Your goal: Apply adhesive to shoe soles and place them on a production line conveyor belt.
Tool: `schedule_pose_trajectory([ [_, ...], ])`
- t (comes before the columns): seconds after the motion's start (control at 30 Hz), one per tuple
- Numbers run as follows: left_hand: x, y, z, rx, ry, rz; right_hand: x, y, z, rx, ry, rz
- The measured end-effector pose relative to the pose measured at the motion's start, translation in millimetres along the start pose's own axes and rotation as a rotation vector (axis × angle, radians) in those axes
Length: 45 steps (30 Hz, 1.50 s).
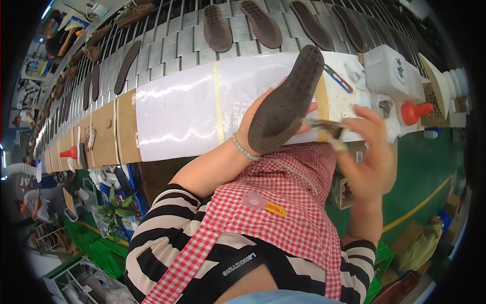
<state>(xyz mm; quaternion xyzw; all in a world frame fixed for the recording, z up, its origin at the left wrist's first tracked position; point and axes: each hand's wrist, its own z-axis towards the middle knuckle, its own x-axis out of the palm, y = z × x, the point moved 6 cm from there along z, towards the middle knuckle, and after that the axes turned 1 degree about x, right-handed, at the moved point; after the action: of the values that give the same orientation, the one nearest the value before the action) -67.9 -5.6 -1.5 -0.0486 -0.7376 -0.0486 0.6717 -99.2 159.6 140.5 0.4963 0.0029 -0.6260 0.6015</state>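
Observation:
A dark brown shoe sole (286, 101) with a ridged tread face lies tilted across my left hand (247, 121). The hand grips it from beneath, and its fingertips show past the sole's right edge. To the right, my right hand (372, 152) is raised with fingers curled around a small brush (329, 127), smeared by motion. The brush's tip is close to the sole's right edge; whether they touch I cannot tell. A beaded bracelet (245, 149) circles my left wrist.
More soles (217, 28) lie on the slatted metal conveyor (187, 48) beyond the white-covered bench (177, 116). Rightward are a red-and-blue pen-like tool (338, 78), a white plastic container (390, 73) and a red-nozzled bottle (416, 112). Another red nozzle (68, 152) stands far left. People work at far left.

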Motion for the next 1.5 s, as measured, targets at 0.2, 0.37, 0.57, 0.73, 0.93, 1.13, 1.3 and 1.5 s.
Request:
schedule_pose_trajectory([
  [0.2,1.4,6.0,13.1,-0.026,0.202,0.001,40.9,28.1,3.3,-0.244,0.067,-0.117],
  [0.37,9.1,11.9,7.4,-0.024,0.109,-0.105,49.0,25.6,1.8,-0.26,0.071,-0.125],
  [0.57,3.6,9.4,5.4,0.053,0.054,0.122,53.8,35.5,-10.7,-0.303,0.219,-0.02],
  [0.73,10.9,12.1,3.8,0.017,0.022,0.048,52.7,31.6,-5.6,-0.281,0.159,-0.067],
  [0.93,24.3,15.6,1.5,-0.033,-0.048,0.139,54.2,40.8,-14.5,-0.335,0.271,-0.033],
  [1.13,15.2,15.9,1.8,-0.012,0.082,0.058,49.5,35.5,-3.6,-0.302,0.168,-0.091],
  [1.3,23.2,18.2,-2.2,-0.072,0.105,0.144,49.6,39.6,-15.0,-0.371,0.335,-0.096],
  [1.5,4.6,18.9,4.0,-0.079,0.062,0.151,45.9,41.2,-1.3,-0.338,0.223,-0.105],
])
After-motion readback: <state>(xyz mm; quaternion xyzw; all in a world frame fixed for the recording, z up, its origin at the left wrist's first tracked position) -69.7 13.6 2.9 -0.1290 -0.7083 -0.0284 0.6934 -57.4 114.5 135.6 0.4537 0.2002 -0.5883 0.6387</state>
